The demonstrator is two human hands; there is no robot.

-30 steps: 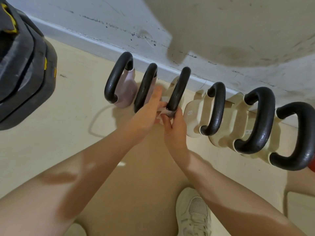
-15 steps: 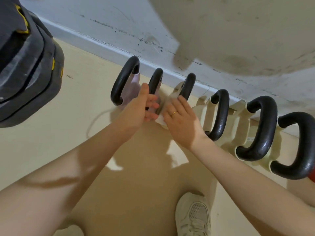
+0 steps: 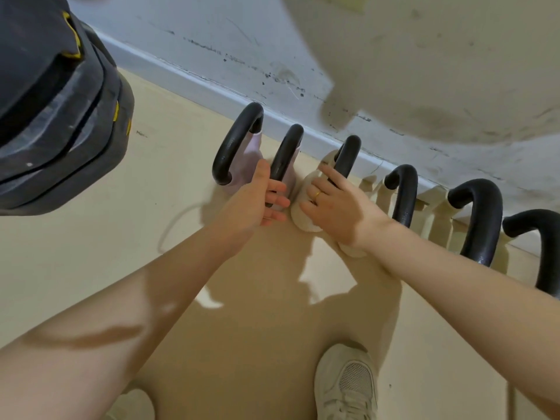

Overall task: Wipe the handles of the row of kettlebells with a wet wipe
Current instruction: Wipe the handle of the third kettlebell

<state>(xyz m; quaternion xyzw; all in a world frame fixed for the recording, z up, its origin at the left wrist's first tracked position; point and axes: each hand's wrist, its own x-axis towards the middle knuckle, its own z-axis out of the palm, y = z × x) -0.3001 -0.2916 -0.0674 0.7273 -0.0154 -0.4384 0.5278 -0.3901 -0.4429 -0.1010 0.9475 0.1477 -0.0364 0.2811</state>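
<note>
Several kettlebells with black handles stand in a row along the wall. The two on the left have pale pink bodies and the others cream. My left hand (image 3: 257, 201) is shut around the lower part of the second kettlebell's handle (image 3: 286, 150). My right hand (image 3: 336, 204), with a gold ring, wraps its fingers over the lower part of the third kettlebell's handle (image 3: 348, 153). The wet wipe is hidden under that hand. The first handle (image 3: 235, 140) and the fourth handle (image 3: 404, 192) are untouched.
A dark stack of weight plates with yellow marks (image 3: 60, 101) looms at the upper left. The scuffed wall and its baseboard (image 3: 197, 77) run behind the row. My beige shoe (image 3: 348, 386) stands on the cream floor below the hands.
My left hand left the third handle and closed on the second one. My right hand slid up over the third handle, covering the white wipe that showed between the hands.
</note>
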